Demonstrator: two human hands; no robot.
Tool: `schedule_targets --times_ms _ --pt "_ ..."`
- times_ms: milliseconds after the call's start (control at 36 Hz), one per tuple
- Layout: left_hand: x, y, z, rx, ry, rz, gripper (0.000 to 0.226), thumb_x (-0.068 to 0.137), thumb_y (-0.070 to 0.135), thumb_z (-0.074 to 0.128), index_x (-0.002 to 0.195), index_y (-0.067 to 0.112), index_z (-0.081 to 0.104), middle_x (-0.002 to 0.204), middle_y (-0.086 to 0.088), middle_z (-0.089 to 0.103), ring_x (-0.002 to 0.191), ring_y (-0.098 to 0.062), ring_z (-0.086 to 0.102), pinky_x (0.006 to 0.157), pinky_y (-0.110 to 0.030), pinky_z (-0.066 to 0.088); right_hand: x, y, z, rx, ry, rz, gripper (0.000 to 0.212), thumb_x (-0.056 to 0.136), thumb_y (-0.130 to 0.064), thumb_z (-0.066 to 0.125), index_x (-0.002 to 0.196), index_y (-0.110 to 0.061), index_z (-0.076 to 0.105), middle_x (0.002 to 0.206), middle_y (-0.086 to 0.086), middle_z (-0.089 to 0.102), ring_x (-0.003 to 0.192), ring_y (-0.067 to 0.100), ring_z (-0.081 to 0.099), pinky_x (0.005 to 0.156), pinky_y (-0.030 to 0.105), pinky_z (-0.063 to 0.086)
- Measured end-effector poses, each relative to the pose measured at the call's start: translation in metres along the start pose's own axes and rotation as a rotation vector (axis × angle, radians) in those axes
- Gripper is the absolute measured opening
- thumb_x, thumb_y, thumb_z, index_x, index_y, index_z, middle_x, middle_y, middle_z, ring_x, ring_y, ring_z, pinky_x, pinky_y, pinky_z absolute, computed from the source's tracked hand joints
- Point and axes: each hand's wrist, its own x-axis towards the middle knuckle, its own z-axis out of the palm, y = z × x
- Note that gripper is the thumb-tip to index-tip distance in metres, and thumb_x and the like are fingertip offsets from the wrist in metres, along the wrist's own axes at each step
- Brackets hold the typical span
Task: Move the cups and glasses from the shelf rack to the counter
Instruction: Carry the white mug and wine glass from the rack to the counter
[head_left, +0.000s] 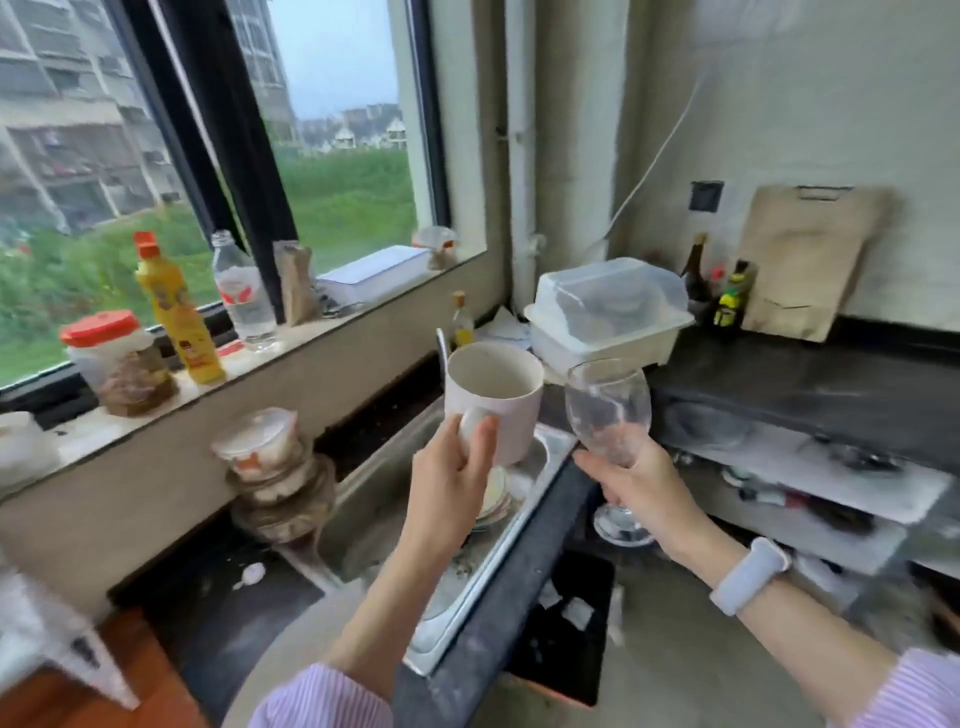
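Observation:
My left hand (451, 467) grips the handle of a white ceramic mug (493, 395) and holds it upright in the air above the steel sink (545, 457). My right hand (639, 483) is wrapped around the lower bowl and stem of a clear wine glass (608, 410), whose round foot (621, 525) shows below my fingers. Both vessels hang side by side, almost touching, in front of the dark counter (810, 384) on the right. The shelf rack is not in view.
A lidded white plastic dish box (608, 312) stands in the counter's corner, with sauce bottles (727, 301) and a cutting board (810, 260) behind. Stacked bowls (275, 478) sit left of the sink, with dishes inside it. Bottles and jars line the windowsill (171, 312). Open shelves (810, 483) lie under the counter.

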Motion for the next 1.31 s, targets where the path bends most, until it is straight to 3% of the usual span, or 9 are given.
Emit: schedule_targets --times_ms 167,306,417,611,722,806,1111,1222,1306 --pt "0.033 0.038 0.141 -0.133 -0.173 0.012 0.044 0.092 0.039 0.046 0.072 0.001 0.039 0.058 -0.004 0.040 0.055 -0.010 0.035 0.055 -0.032 0.031 0.014 0.018 -0.128 -0.060 0.234 0.009 0.020 0.083 -0.018 0.066 0.096 -0.014 0.052 0.062 -0.007 0.048 0.056 0.006 0.045 0.055 0.021 0.033" --pt "0.064 0.071 0.238 -0.171 -0.285 0.106 0.041 0.093 0.036 0.047 0.075 0.000 0.048 0.064 -0.005 0.050 0.055 -0.001 0.041 0.054 -0.017 0.035 0.030 0.029 -0.219 -0.109 0.387 0.012 0.018 0.082 -0.022 0.066 0.096 -0.018 0.055 0.063 -0.011 0.052 0.049 -0.004 0.050 0.050 0.012 0.036" --pt "0.092 0.092 0.313 -0.254 -0.386 0.152 0.041 0.093 0.035 0.047 0.079 -0.003 0.051 0.070 -0.015 0.056 0.063 -0.011 0.045 0.059 -0.031 0.037 0.048 0.040 -0.282 -0.142 0.512 0.002 0.017 0.083 -0.020 0.066 0.095 -0.017 0.055 0.063 -0.011 0.050 0.049 -0.006 0.050 0.050 0.009 0.038" --pt "0.142 0.108 0.450 -0.360 -0.513 0.161 0.027 0.094 0.038 0.045 0.074 0.020 0.050 0.066 0.007 0.054 0.061 -0.007 0.049 0.050 -0.011 0.036 0.099 0.068 -0.385 -0.146 0.688 0.043 0.018 0.080 -0.023 0.069 0.084 -0.030 0.053 0.055 -0.014 0.055 0.049 -0.005 0.053 0.050 0.009 0.038" --pt "0.177 0.104 0.525 -0.412 -0.588 0.146 0.021 0.093 0.039 0.045 0.082 0.024 0.053 0.073 0.011 0.058 0.066 -0.001 0.056 0.052 -0.009 0.040 0.145 0.085 -0.439 -0.156 0.730 0.069 0.015 0.081 -0.021 0.067 0.079 -0.029 0.054 0.042 -0.022 0.055 0.041 -0.006 0.050 0.044 0.006 0.037" --pt "0.207 0.101 0.580 -0.416 -0.646 0.142 0.026 0.093 0.040 0.044 0.094 0.018 0.057 0.081 0.007 0.062 0.075 -0.008 0.059 0.058 -0.016 0.045 0.184 0.098 -0.479 -0.153 0.746 0.116 0.012 0.081 -0.023 0.067 0.080 -0.026 0.055 0.040 -0.017 0.053 0.040 -0.002 0.046 0.043 0.009 0.039" --pt "0.277 0.088 0.760 -0.429 -0.779 0.039 0.031 0.091 0.044 0.046 0.111 0.021 0.054 0.103 0.003 0.061 0.088 -0.013 0.061 0.052 -0.003 0.045 0.283 0.160 -0.603 -0.139 0.819 0.269 0.011 0.082 -0.024 0.066 0.081 -0.027 0.055 0.041 -0.020 0.054 0.041 -0.004 0.050 0.046 0.011 0.041" --pt "0.291 0.078 0.823 -0.374 -0.812 -0.005 0.023 0.091 0.049 0.043 0.102 0.031 0.052 0.096 0.013 0.060 0.089 -0.007 0.060 0.062 -0.012 0.049 0.319 0.192 -0.649 -0.110 0.821 0.300 0.012 0.081 -0.022 0.067 0.083 -0.024 0.055 0.038 -0.017 0.050 0.040 -0.001 0.047 0.045 0.008 0.041" --pt "0.300 0.069 0.873 -0.344 -0.835 -0.061 0.024 0.092 0.049 0.042 0.095 0.029 0.056 0.092 0.012 0.062 0.089 -0.008 0.060 0.071 -0.029 0.052 0.351 0.220 -0.685 -0.096 0.793 0.313 0.012 0.081 -0.021 0.066 0.082 -0.022 0.055 0.039 -0.015 0.050 0.041 0.000 0.046 0.047 0.010 0.042"
